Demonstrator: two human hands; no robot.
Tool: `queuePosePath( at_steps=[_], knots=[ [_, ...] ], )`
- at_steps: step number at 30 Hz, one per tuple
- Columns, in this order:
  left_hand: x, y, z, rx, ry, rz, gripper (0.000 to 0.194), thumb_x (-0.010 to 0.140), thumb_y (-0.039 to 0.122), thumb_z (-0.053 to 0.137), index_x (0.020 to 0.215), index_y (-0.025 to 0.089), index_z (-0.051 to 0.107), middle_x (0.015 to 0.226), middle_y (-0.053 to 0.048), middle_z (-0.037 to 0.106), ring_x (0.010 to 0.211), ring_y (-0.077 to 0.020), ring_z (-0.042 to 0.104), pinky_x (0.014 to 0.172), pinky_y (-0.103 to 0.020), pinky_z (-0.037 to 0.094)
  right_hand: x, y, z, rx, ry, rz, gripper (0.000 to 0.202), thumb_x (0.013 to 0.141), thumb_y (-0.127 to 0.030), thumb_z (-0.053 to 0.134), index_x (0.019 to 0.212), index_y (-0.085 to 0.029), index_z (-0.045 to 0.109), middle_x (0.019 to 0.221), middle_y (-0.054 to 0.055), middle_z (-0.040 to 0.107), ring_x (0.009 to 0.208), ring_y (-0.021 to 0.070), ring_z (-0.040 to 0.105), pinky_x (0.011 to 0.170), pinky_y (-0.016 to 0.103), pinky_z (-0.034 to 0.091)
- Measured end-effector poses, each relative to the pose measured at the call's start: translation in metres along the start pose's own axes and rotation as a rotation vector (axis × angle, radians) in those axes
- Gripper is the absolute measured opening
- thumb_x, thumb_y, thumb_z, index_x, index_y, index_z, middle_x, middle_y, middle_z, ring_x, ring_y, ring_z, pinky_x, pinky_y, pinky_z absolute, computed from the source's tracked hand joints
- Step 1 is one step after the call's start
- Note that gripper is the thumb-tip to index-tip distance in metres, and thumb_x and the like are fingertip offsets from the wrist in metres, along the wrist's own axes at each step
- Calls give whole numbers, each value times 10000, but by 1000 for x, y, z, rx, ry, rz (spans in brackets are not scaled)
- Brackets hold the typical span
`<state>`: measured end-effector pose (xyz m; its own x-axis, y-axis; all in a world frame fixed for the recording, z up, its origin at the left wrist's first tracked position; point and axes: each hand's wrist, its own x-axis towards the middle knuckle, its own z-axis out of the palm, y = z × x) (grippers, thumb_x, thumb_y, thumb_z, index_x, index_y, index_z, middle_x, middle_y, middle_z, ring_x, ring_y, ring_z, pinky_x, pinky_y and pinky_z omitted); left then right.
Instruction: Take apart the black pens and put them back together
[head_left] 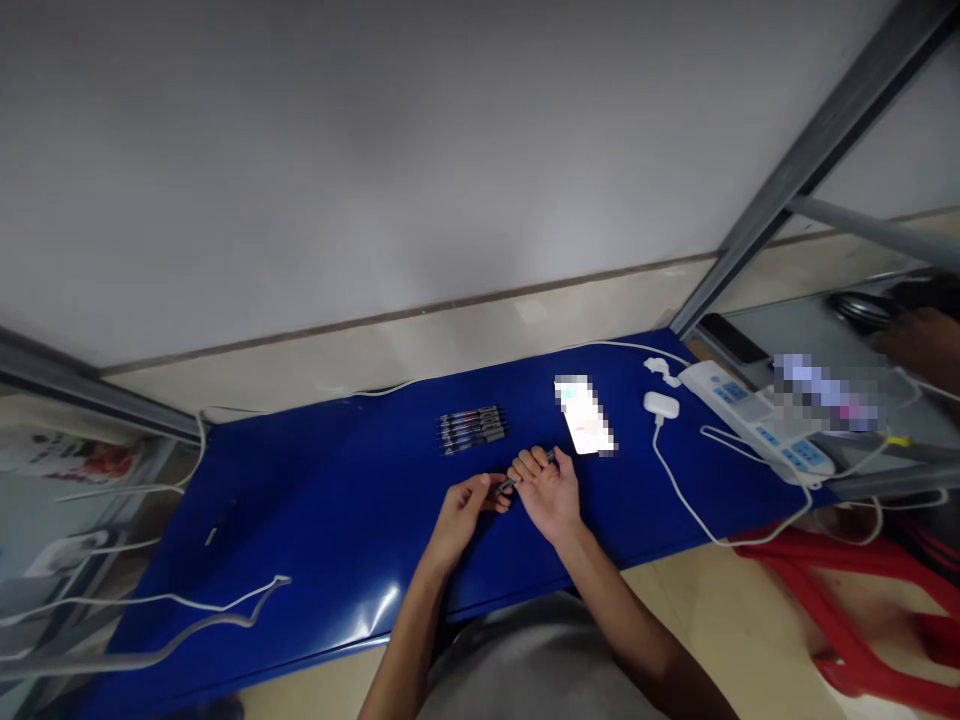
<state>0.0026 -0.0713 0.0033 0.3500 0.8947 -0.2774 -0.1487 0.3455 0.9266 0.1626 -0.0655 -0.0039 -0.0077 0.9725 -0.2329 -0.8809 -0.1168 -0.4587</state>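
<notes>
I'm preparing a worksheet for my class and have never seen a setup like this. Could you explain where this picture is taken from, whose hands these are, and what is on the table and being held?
There is no machine here: a person works with bare hands. The single picture comes from a camera worn on that person's head, looking forward and down, so the forearms reach in from the bottom edge. The left hand and right hand together hold a slim dark pen. On the blue table, beyond the hands, lies a row of pens. To its right are a lit phone, a small white case with a cable, and a power strip. Another person's hand shows at the far right edge.
</notes>
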Motion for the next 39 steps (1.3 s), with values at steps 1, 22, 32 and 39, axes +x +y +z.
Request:
queuePosePath(
  at_steps=[1,22,32,39],
  knots=[
    [0,3,-5,-74,-52,-32,506,915,524,531,1083,77,697,999,-166,717,846,-218,688,836,-365,532,1,0,-1,-1,0,-3,387,924,-468,427,621,-239,350,625,-28,260,562,171,314,623,371,416],
    [5,7,-30,-421,-380,-289,620,954,579,379,1215,73,625,1189,-233,654,1131,-317,628,1032,-476,414,1,1,-1,-35,37,24,381,914,-484,404,629,-241,332,644,-33,221,568,174,279,622,361,389],
    [5,8,-29,-442,-352,-273,591,951,566,409,1203,81,635,1242,-219,633,1177,-327,599,1054,-493,403,1,3,-2,-86,24,-2,401,914,-508,401,619,-245,329,620,-35,232,552,174,286,599,366,389],
    [1,9,-32,-352,-17,58,475,911,476,552,1281,179,565,1308,-170,586,1179,-307,582,941,-480,503,2,3,-5,-48,3,-16,397,922,-488,401,623,-241,320,622,-33,228,550,171,285,568,347,379]
  ],
)
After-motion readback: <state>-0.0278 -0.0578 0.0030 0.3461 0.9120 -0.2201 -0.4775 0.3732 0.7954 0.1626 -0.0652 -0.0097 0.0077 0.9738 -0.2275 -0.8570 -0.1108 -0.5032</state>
